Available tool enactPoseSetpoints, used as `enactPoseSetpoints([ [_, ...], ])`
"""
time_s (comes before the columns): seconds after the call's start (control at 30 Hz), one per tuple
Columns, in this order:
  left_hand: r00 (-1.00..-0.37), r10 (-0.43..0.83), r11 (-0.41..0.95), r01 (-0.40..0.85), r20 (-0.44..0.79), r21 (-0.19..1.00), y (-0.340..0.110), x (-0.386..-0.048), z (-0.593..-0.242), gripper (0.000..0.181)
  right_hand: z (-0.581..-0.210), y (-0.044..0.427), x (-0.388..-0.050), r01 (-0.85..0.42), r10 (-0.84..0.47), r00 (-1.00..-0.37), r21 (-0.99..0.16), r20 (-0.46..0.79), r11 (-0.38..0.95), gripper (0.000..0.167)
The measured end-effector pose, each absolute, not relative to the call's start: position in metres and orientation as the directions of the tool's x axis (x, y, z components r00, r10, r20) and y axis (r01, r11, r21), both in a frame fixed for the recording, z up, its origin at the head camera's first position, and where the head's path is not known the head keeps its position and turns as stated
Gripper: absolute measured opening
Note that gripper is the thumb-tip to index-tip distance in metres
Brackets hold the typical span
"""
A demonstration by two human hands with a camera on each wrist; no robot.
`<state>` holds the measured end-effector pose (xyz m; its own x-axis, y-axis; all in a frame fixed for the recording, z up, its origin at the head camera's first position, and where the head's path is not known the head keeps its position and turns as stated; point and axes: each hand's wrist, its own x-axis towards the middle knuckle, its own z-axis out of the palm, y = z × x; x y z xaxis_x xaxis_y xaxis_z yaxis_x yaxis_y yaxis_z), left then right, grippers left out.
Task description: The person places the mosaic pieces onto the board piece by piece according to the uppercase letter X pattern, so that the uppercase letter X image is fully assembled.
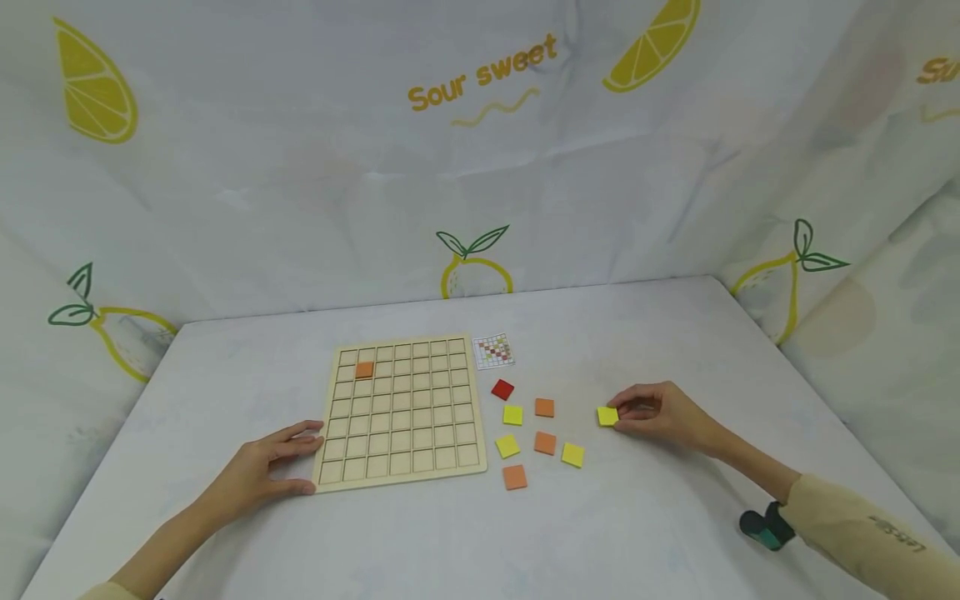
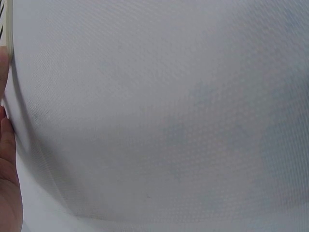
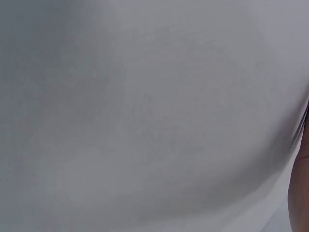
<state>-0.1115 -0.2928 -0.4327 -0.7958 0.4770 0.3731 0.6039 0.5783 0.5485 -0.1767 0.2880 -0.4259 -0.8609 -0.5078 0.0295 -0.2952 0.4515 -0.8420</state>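
Note:
A pale wooden grid board (image 1: 401,411) lies on the table in the head view, with an orange tile (image 1: 364,369) in its upper left part. My left hand (image 1: 255,472) touches the board's left edge with extended fingertips and thumb. In the left wrist view, only part of that hand (image 2: 8,179) and a sliver of the board (image 2: 8,29) show. Right of the loose tiles, my right hand (image 1: 663,414) pinches a yellow square tile (image 1: 607,417) between thumb and fingers. The right wrist view catches just an edge of that hand (image 3: 300,188); the tile is out of sight there.
Between board and right hand lie a red tile (image 1: 502,389), several yellow tiles (image 1: 507,446) and several orange tiles (image 1: 545,442). A small printed colour-grid card (image 1: 493,351) sits by the board's upper right corner. A dark green object (image 1: 767,527) lies near the right sleeve.

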Motion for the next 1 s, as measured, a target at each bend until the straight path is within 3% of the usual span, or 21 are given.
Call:
enactPoseSetpoints([
  [0.33,-0.797,0.477,0.571,0.601,0.369,0.560,-0.292,-0.113,-0.432,0.057,-0.425,0.277,-0.177,-0.269,-0.417,-0.908,-0.811,0.034,0.520,0.027],
  [1.0,-0.802,0.471,0.580,0.595,0.367,0.556,-0.293,-0.111,-0.434,0.058,-0.418,0.211,-0.198,-0.211,-0.438,-0.899,-0.879,0.002,0.428,0.033],
])
